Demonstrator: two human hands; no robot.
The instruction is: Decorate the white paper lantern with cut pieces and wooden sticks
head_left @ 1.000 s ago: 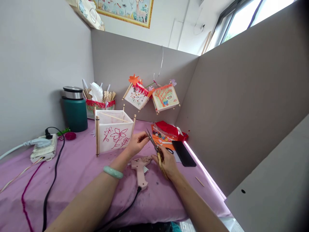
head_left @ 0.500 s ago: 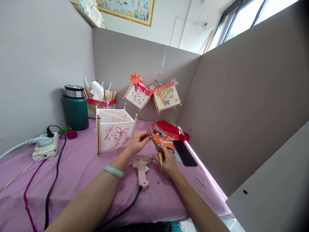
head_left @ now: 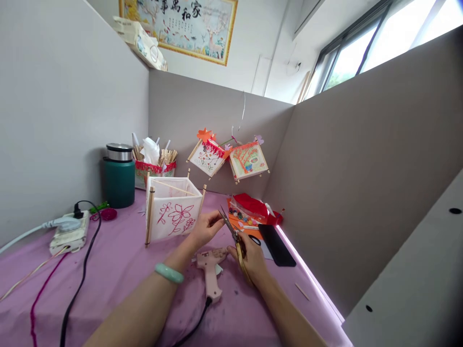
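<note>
My right hand (head_left: 252, 258) grips a pair of scissors (head_left: 234, 234) with gold handles, its blades a little apart and pointing up and away. Close to the blade tips, my left hand (head_left: 208, 228) has thumb and fingers pinched together; whatever they hold is too small to make out. A pink glue gun (head_left: 209, 272) lies on its side on the cloth below both hands. Left of my left hand stands a square white lantern (head_left: 174, 214) with wooden corner posts and red flowers drawn on its front.
Two decorated lanterns (head_left: 249, 161) hang against the grey back partition (head_left: 181, 111). At left are a green flask (head_left: 118, 180), a holder of sticks (head_left: 155, 168) and a power strip (head_left: 70, 233) with cables. A black phone (head_left: 277, 245) and craft pieces (head_left: 249, 214) lie right on the purple cloth (head_left: 119, 270).
The view has tilted up, so everything sits lower in the picture and more of the wall shows. Both hands and the scissors keep nearly the same pose.
</note>
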